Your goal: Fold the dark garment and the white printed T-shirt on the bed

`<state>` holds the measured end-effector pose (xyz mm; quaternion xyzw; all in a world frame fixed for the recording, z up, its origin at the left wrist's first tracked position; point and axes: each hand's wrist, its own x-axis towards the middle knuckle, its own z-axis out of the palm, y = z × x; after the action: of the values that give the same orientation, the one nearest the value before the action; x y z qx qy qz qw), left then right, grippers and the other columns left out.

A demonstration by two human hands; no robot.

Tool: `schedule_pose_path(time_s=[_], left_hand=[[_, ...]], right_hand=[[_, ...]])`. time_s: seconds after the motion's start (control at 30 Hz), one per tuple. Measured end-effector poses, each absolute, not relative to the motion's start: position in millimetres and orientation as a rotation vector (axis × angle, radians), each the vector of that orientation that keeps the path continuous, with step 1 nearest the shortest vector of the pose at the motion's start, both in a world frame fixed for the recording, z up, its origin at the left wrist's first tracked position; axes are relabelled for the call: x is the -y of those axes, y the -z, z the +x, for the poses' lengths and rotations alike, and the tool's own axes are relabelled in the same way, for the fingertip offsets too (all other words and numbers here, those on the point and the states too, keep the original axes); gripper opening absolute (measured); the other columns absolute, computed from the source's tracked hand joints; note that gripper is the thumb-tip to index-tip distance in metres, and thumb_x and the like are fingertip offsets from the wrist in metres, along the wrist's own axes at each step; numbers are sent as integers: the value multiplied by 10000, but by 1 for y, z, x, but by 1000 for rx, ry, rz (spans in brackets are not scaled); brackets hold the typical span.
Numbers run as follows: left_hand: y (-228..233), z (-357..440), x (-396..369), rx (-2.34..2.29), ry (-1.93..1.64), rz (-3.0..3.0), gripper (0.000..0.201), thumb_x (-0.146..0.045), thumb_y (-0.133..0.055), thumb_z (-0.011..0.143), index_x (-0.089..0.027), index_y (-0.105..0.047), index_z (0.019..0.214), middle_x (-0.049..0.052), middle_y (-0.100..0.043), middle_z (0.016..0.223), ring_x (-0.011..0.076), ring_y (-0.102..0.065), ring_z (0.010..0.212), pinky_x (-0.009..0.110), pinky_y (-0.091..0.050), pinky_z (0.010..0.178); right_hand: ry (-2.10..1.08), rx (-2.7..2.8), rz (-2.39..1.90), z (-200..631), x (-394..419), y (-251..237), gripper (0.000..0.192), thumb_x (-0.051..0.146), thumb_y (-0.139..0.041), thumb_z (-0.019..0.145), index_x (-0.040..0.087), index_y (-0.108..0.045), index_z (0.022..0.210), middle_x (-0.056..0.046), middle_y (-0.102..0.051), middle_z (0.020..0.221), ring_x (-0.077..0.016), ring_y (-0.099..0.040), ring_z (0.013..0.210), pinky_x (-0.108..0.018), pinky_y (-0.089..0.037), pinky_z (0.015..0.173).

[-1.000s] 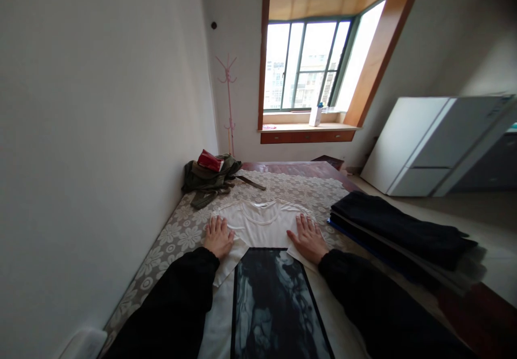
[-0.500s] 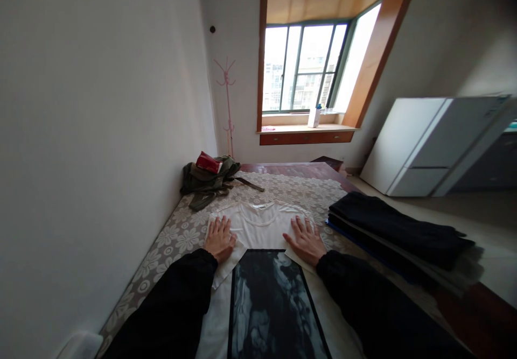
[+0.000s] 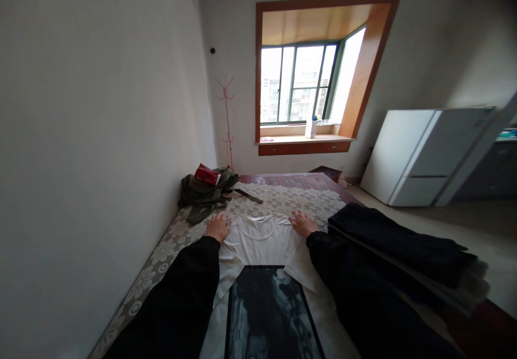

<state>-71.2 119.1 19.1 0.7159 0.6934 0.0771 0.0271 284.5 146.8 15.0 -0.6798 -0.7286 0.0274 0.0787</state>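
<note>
Resting at the two shoulders of the white T-shirt (image 3: pixel 258 248), your hands sit one on each side of its round neck. The shirt lies flat right in front of you, on the flower-patterned lace cloth (image 3: pixel 161 251) that covers the surface (image 3: pixel 278 178). Its long way runs straight out from your body: the neck is at the far end, and the big dark picture (image 3: pixel 266 310) on its front comes back toward you. So the neck lies between your hands, to the right of your left hand (image 3: pixel 218 226) and to the left of your right hand (image 3: pixel 304 223), and both look about as near to it. The short sleeves slant in beside the top corners of the picture. Your left fingers are bent and close together, at the far edge of the shoulder. Your right fingers are a bit spread and bend down at the other shoulder. I cannot tell if either hand has pinched the cloth or only touches it. The pile of dark folded clothes (image 3: pixel 398 235) is just past your right arm, and the green bag (image 3: pixel 202 193) is near your left hand, farther out.
</note>
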Motion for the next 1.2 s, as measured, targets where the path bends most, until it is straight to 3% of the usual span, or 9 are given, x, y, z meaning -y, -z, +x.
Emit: schedule_pose_path(time_s=[0.2, 0.43, 0.7, 0.9, 1.03, 1.2], left_hand=[[-8, -71, -140, -2151, -299, 2231, 287, -363, -444, 1009, -192, -641, 1128, 141, -648, 1260, 273, -557, 1218, 377, -417, 986], [-8, -86, -163, -2088, -215, 2237, 345, -402, -304, 1057, -211, -529, 1237, 129, -728, 1065, 274, -694, 1002, 350, -467, 837], [-15, -97, -184, -2012, -183, 2262, 307, -427, -388, 1025, -252, -564, 1205, 111, -730, 1091, 283, -691, 1022, 352, -468, 833], [-13, -107, -187, -1923, -209, 2224, 321, -487, -542, 928, -253, -658, 1115, 72, -734, 1091, 245, -690, 990, 293, -473, 785], [-12, -120, -186, -1856, -237, 2230, 307, -478, -577, 897, -234, -706, 1030, 59, -747, 1035, 230, -691, 972, 267, -472, 769], [-10, -124, -188, -1836, -318, 2230, 282, -421, -564, 918, -235, -707, 1075, 66, -752, 1062, 232, -684, 1026, 274, -476, 821]], right_hand=[[-27, 2140, -1972, 289, -162, 5, 269, 328, -423, 1009, 214, -660, 1066, -121, -648, 1207, -261, -556, 1176, -356, -385, 950], [-159, 2266, -1898, 297, -181, 12, 310, 339, -320, 1054, 212, -559, 1205, -117, -715, 1058, -246, -655, 984, -321, -392, 810], [-208, 2243, -1982, 315, -197, 5, 344, 341, -295, 1055, 204, -556, 1233, -151, -717, 1062, -277, -667, 958, -347, -400, 792], [-281, 2295, -1938, 313, -195, 0, 357, 469, -502, 974, 202, -654, 1157, -136, -714, 1108, -283, -648, 1050, -331, -420, 823], [-329, 2363, -1840, 312, -197, -5, 293, 416, -542, 953, 216, -703, 1092, -101, -725, 1086, -251, -655, 1036, -300, -427, 819], [-319, 2356, -1797, 311, -200, -6, 284, 361, -495, 975, 219, -715, 1084, -82, -743, 996, -234, -668, 948, -289, -433, 789]])
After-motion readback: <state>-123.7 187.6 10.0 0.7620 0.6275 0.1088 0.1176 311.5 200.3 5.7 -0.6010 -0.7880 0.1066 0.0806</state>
